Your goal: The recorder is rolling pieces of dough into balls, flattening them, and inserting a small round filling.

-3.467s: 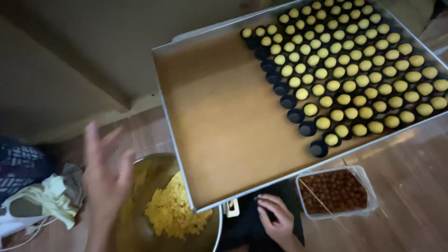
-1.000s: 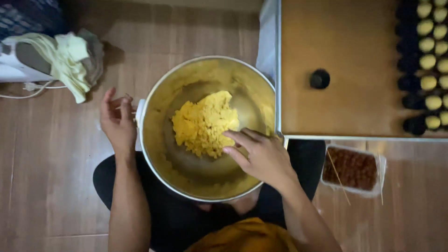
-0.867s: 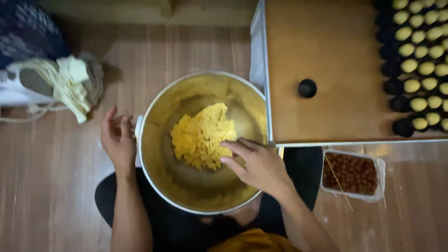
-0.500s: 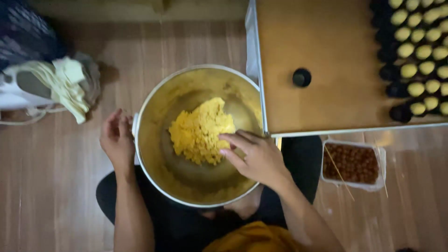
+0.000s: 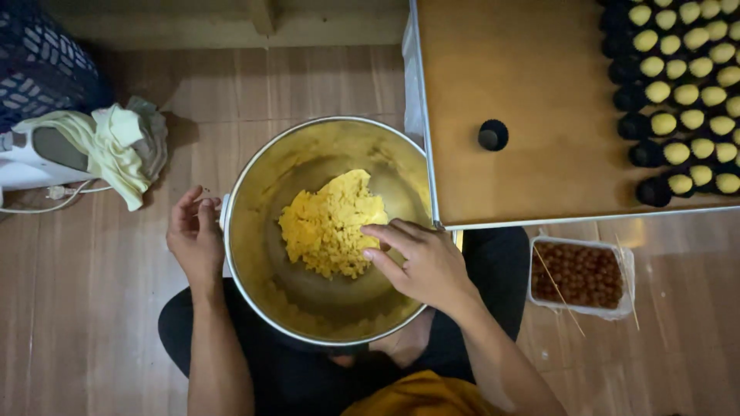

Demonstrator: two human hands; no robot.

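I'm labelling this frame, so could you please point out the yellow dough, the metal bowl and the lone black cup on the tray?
yellow dough point(image 5: 327, 225), head view, middle of the lump
metal bowl point(image 5: 308, 158), head view, bare inner wall
lone black cup point(image 5: 492, 135), head view, its centre

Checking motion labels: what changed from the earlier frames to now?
The right hand left the floor near the brown-ball tub and now has its fingertips in the yellow dough. The left hand, raised earlier, sits at the metal bowl rim. The tray gained one lone dark cup.
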